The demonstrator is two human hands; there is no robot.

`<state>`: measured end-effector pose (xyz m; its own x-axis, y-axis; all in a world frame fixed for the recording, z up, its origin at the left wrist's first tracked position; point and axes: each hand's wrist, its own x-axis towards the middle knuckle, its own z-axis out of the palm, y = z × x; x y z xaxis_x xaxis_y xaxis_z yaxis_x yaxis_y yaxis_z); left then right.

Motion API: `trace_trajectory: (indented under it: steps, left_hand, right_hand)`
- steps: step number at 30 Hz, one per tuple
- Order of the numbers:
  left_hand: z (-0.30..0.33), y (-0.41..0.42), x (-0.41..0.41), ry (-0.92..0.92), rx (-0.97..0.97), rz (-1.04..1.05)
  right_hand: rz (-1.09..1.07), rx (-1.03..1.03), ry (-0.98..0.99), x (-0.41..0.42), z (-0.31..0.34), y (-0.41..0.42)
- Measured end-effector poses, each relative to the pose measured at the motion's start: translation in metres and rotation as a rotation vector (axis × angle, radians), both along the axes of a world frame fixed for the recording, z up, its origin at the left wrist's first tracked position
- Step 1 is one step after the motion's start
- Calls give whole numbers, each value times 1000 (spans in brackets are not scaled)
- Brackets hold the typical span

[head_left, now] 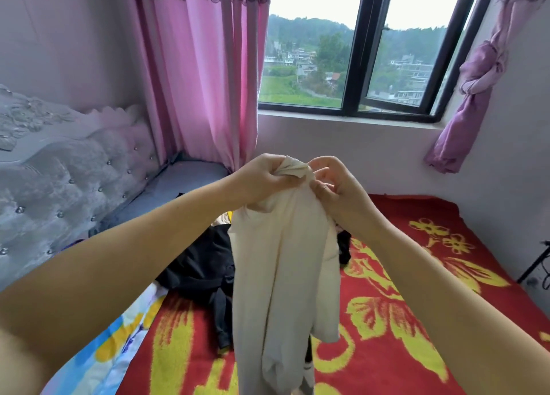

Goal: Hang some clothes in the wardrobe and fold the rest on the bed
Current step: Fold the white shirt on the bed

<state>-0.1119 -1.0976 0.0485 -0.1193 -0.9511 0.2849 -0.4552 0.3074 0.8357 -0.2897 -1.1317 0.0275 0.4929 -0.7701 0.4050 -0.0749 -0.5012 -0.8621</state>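
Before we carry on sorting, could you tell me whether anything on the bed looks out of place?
Only the black clothes, lying crumpled and unfolded on the red blanket behind the cream garment both hands hold up.

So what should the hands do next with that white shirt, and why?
Probably slide the two hands apart along its top edge to spread it out. Right now the left hand and right hand both grip the cream garment at one bunched spot, so it hangs crumpled above the red blanket. Opened flat, it would likely be easier to fold or hang.
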Motion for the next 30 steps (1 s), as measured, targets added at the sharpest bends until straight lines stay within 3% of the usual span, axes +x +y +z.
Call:
trace_trajectory:
  steps: [3,5,7,11,13,18,21,25,27,30]
  left_hand:
    - [10,-2,4,23,-11,47]
    - [21,0,10,20,3,83]
    - [32,3,18,18,44,74]
    - [46,12,32,-87,208,-96]
    - [52,16,38,-147,258,-119]
    - [56,29,65,-123,342,-107]
    - [50,36,103,-95,368,-100]
    - [32,24,167,-37,334,283]
    - [20,13,193,-50,332,335]
    - [8,-5,212,-34,369,342]
  right_hand:
    - [-114,-97,-82,-12,-20,4]
    - [-65,-131,-123,-20,-38,11]
    - [29,-138,3,-20,-59,20]
    - [151,42,474,2,-104,25]
    - [237,115,495,15,-115,27]
    - [420,9,669,40,-130,41]
    - [345,23,644,38,-135,38]
    - [28,103,358,23,-137,24]
    - [-45,136,247,16,-133,18]
    - [-98,72,252,12,-128,19]
